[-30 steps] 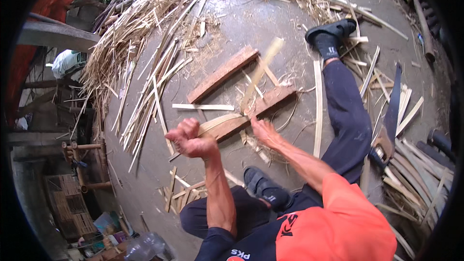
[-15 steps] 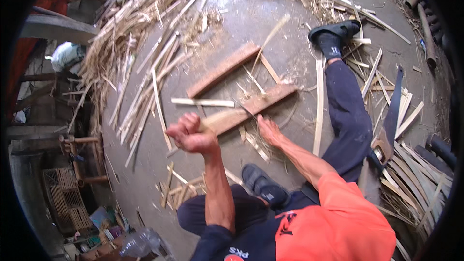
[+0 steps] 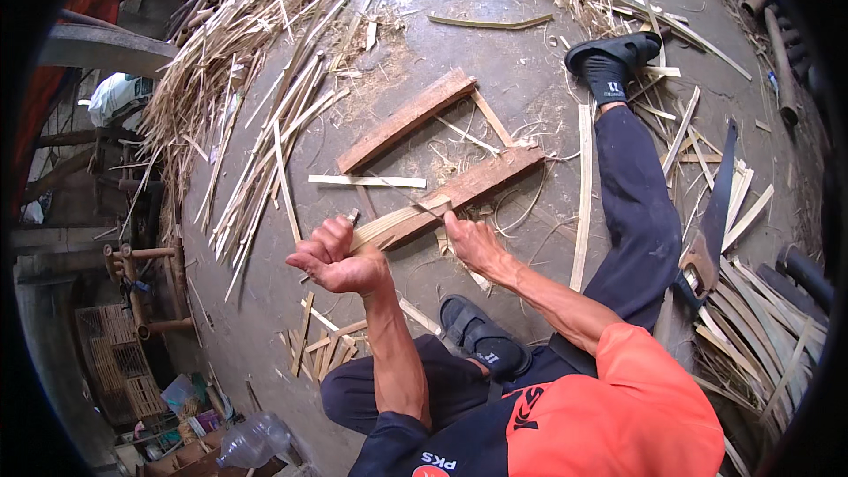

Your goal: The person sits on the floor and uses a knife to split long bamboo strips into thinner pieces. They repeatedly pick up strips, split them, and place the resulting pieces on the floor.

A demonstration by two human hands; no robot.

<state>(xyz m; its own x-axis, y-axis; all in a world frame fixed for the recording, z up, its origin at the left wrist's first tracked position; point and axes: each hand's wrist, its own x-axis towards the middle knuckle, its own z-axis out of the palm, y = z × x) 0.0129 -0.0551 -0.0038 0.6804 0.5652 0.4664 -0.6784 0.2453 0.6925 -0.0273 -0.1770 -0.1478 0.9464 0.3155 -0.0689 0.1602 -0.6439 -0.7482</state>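
My left hand [image 3: 337,256] is closed around the near-left end of a pale bamboo strip [image 3: 397,223]. The strip lies along the top of a brown wooden bar [image 3: 495,178], part of a low frame on the ground. My right hand [image 3: 475,246] grips a knife [image 3: 433,204], its handle mostly hidden in the fingers. The thin blade rests across the strip, apart from my left hand. Behind the bar, another pale strip [image 3: 367,181] lies across the frame, whose second wooden bar [image 3: 406,121] is farther off.
Long split strips [image 3: 274,146] and a shavings heap [image 3: 252,26] spread over the left and back. My sandalled right foot [image 3: 611,57] stretches forward on the right. Beside that leg lie a handsaw [image 3: 714,212] and bundled strips [image 3: 751,336]. Short offcuts [image 3: 327,344] sit near my left knee.
The knife and my right hand have moved left along the strip, towards my left hand. A strip blurred above the frame's far side now lies farther back on the ground.
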